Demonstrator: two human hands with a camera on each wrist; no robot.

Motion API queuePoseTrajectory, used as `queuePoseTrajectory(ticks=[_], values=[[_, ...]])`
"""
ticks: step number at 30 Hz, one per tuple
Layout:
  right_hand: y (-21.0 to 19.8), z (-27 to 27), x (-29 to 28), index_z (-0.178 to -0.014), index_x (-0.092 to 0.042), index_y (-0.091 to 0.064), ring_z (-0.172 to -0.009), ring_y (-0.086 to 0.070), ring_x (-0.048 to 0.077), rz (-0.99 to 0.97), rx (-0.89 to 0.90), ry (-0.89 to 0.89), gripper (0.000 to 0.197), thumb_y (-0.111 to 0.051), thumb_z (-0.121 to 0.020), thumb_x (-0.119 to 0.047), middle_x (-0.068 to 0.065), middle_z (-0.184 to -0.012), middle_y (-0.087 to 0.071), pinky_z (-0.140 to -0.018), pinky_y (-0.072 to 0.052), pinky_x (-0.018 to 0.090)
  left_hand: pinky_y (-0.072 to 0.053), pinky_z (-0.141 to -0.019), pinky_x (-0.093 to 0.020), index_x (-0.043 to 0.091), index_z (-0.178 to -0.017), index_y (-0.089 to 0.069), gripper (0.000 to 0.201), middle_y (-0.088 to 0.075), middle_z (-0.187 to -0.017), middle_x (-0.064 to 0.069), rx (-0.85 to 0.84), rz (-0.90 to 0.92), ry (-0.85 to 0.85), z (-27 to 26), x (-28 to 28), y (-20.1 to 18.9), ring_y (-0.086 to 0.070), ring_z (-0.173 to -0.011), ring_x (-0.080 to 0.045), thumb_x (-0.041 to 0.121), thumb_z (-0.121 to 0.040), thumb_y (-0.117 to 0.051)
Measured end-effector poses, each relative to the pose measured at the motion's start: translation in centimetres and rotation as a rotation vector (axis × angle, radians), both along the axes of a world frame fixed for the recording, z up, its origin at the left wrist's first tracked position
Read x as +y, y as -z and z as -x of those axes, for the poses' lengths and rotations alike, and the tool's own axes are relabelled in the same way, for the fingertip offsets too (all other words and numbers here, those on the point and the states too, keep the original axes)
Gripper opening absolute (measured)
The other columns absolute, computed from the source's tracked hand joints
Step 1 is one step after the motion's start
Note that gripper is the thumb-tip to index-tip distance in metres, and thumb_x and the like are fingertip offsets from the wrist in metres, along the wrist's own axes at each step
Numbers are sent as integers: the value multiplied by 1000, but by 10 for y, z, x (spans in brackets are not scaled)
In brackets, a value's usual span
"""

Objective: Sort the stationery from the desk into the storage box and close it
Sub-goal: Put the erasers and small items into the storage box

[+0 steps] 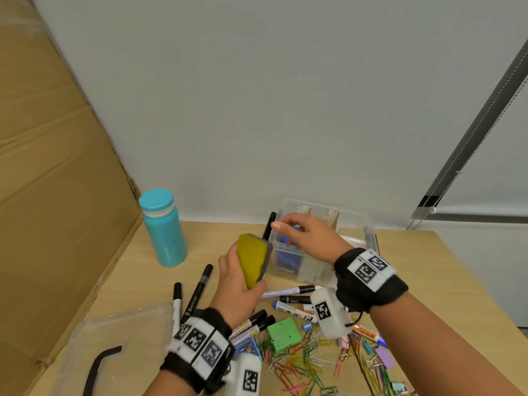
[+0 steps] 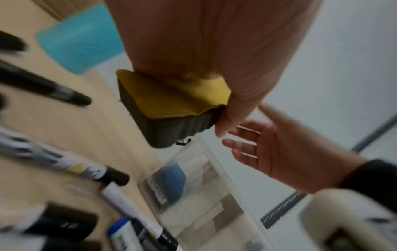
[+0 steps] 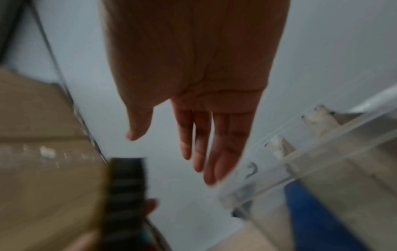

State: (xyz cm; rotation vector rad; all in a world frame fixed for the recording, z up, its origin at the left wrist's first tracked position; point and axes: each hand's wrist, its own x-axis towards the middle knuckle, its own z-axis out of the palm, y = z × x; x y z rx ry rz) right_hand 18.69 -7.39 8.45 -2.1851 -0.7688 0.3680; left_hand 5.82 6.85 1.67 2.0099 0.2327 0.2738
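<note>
My left hand (image 1: 237,284) grips a yellow-topped grey board eraser (image 1: 253,260), held upright just left of the clear storage box (image 1: 354,221). The left wrist view shows the eraser (image 2: 171,105) pinched under my thumb. My right hand (image 1: 303,235) hovers over the box's left end with fingers straight and nothing in it; its fingers (image 3: 214,146) are spread above the box rim (image 3: 285,158). A blue object (image 1: 288,258) lies inside the box. Markers (image 1: 291,290), a green block (image 1: 284,335) and several coloured paper clips (image 1: 303,364) lie on the desk in front.
A teal bottle (image 1: 164,227) stands at the back left. The clear lid (image 1: 114,344) lies at the front left with a black bent piece (image 1: 100,367) on it. Cardboard (image 1: 51,167) walls the left side. Two black markers (image 1: 197,292) lie left of my hand.
</note>
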Motion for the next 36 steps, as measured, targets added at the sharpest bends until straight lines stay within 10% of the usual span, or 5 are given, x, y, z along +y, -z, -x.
queuePoseTrajectory(ticks=[3, 7, 13, 19, 36], values=[[-9, 12, -9, -130, -21, -50, -86, -69, 25, -60, 344, -100, 47, -55, -89, -45, 4, -108, -65, -72, -59, 33, -39, -101, -26, 30, -146, -14, 86, -31, -121, 3, -85, -91, 97, -32, -15, -14, -43, -113, -11, 33, -80, -70], [-27, -6, -40, -120, -19, -47, -88, -65, 24, -76, 3, 67, 27, -56, -94, -20, 6, -101, -63, -80, -57, 47, -32, -108, -32, 33, -146, -25, 79, -29, -131, 6, -50, 36, 109, -75, -15, -29, -38, -127, -17, 71, -80, -45], [-51, -28, -54, -105, -15, -41, -71, -50, 10, -188, -350, 282, 18, -48, -90, -9, 2, -89, -53, -61, -37, 21, -28, -113, -41, 17, -149, -21, 59, -24, -151, -13, 230, -188, 21, -121, -2, 1, -33, -137, -31, 44, -99, -33], [-29, -44, -32, -113, -10, -50, -88, -53, 22, 26, -249, 200, 26, -52, -88, -12, 6, -102, -56, -74, -36, 24, -22, -94, -12, 3, -134, -39, 39, -31, -140, -13, 167, -76, 26, -116, -18, 27, -39, -115, -13, 25, -102, -29], [6, -80, 23, -126, -12, -50, -117, -52, 31, 875, -378, 17, 35, -49, -91, -10, 12, -124, -58, -86, -46, 37, -23, -112, -37, 10, -144, -31, 48, -23, -152, -8, 130, -249, -76, -89, -38, 34, -23, -138, -26, 32, -102, -27]])
